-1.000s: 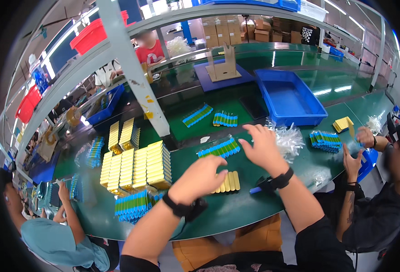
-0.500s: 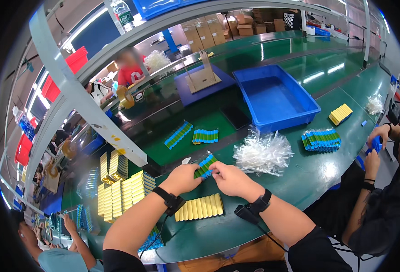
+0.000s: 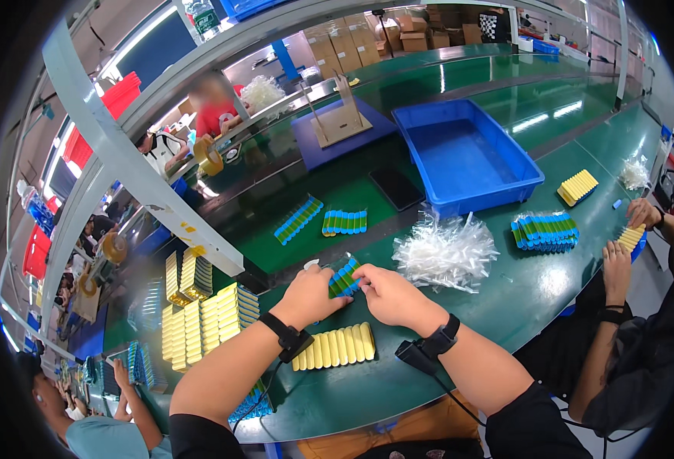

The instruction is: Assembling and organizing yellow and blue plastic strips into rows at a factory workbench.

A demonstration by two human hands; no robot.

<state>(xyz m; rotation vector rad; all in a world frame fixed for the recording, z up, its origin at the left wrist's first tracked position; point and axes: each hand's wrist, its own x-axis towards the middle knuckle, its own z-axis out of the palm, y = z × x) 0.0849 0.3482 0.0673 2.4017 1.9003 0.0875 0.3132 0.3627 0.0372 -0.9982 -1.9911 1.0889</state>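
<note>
Between my hands is a ridged strip of narrow blue and green pieces (image 3: 344, 278), apparently in clear film. My left hand (image 3: 308, 297) closes on its left end, with a bit of white material at its fingertips. At the other end, my right hand (image 3: 395, 297) pinches the strip's edge between thumb and fingers. Just below my wrists lies a row of yellow rounded pieces (image 3: 334, 347). Two similar blue-green strips, the slanted strip (image 3: 299, 219) and the level strip (image 3: 345, 222), rest beyond my hands.
A pile of clear plastic sleeves (image 3: 445, 251) sits right of my hands, below a blue tray (image 3: 470, 164). Stacked yellow rows (image 3: 207, 325) stand left, beside a metal post (image 3: 176, 214). A black phone (image 3: 396, 189) lies ahead. A co-worker's hands (image 3: 620, 256) hold yellow pieces at right.
My hands and the strip have shifted slightly, and the strip's tilt has changed a little. The co-worker at right now holds yellow pieces where blue material was before.
</note>
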